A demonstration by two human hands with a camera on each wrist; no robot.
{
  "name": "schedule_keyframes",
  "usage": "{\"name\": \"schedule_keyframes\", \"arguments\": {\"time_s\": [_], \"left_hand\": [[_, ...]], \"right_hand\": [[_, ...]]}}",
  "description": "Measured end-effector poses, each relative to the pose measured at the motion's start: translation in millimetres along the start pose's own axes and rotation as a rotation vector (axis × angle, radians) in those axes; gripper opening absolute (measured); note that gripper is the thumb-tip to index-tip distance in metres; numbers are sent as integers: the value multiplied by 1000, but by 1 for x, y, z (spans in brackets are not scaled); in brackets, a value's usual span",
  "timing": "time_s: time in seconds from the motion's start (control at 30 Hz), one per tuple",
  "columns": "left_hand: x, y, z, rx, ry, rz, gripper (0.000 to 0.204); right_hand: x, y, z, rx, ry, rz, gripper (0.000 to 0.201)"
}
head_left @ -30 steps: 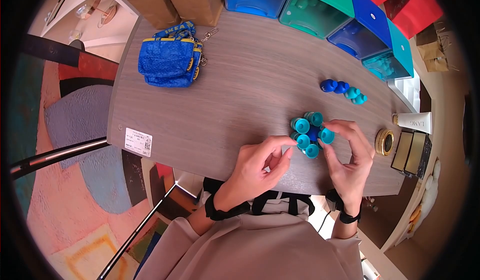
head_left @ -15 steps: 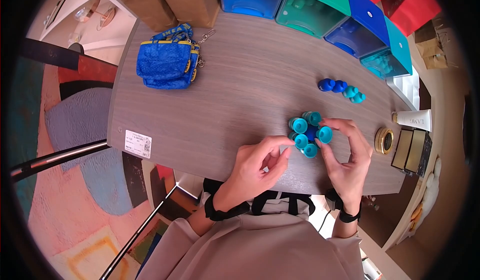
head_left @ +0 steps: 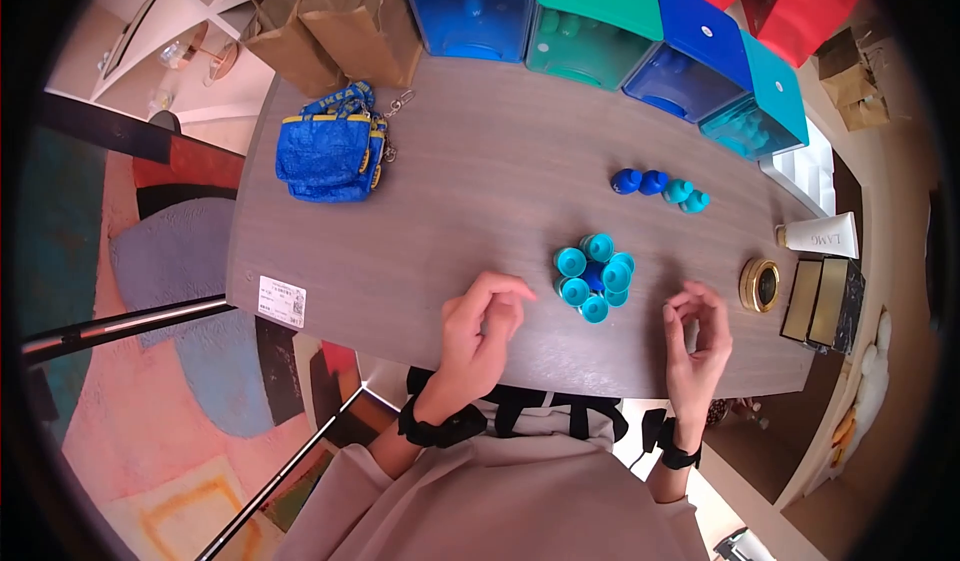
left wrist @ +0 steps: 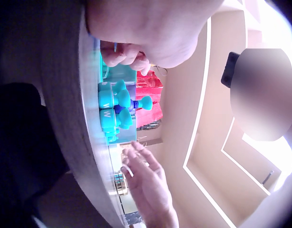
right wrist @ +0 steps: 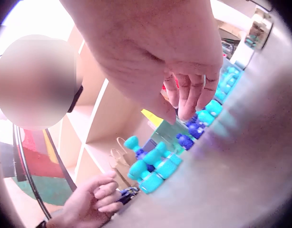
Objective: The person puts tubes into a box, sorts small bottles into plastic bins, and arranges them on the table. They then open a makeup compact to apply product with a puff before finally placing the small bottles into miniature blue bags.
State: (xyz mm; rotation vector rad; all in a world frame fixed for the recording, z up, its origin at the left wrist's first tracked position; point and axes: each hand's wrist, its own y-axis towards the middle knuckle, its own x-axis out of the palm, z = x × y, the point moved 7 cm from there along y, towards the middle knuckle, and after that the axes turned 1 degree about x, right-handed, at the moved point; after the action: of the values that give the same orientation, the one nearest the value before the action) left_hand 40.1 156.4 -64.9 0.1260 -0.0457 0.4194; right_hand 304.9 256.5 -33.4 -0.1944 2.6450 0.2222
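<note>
A tight cluster of small turquoise pieces (head_left: 571, 262) with flared, cupped tops stands on the table around a dark blue piece (head_left: 594, 278). In the left wrist view, a letter W shows on a turquoise base (left wrist: 107, 119). One turquoise piece (right wrist: 131, 143) sits higher than the others, over the blue one. My left hand (head_left: 482, 326) hovers left of the cluster, index finger extended towards it and the other fingers loosely bent, holding nothing. To the right of the cluster is my right hand (head_left: 698, 341), fingers loosely bent, apart from the pieces and also holding nothing.
Behind the cluster lies a short row of two blue pieces (head_left: 640, 182) and two turquoise ones (head_left: 687, 197). Coloured bins (head_left: 590, 36) line the back edge. A blue bag (head_left: 325, 159) sits back left; a gold-rimmed jar (head_left: 759, 286) and white tube (head_left: 820, 235) stand at the right.
My right hand has let go of a turquoise piece at the cluster's right side and drawn back to the right. My left hand has pulled away leftward. The head view has shifted slightly.
</note>
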Motion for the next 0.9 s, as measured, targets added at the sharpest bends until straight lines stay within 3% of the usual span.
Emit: {"name": "schedule_keyframes", "arguments": {"time_s": [0.07,0.1,0.2,0.33,0.63,0.9], "left_hand": [[-2,0,-2,-19,-36,46,21],[-6,0,-4,-45,-79,96,25],[-10,3,-10,-11,-173,117,27],[-11,3,-10,17,-80,83,29],[-8,2,-10,-64,-120,144,28],[-9,1,-7,-13,-139,177,27]], "right_hand": [[-1,-4,26,90,-59,-54,23],[-3,-5,22,12,-97,-12,13],[1,-5,21,2,-51,-22,14],[1,-3,15,-26,-83,-12,16],[-2,-3,15,-35,-14,-51,21],[-2,-3,16,-28,30,-72,19]]}}
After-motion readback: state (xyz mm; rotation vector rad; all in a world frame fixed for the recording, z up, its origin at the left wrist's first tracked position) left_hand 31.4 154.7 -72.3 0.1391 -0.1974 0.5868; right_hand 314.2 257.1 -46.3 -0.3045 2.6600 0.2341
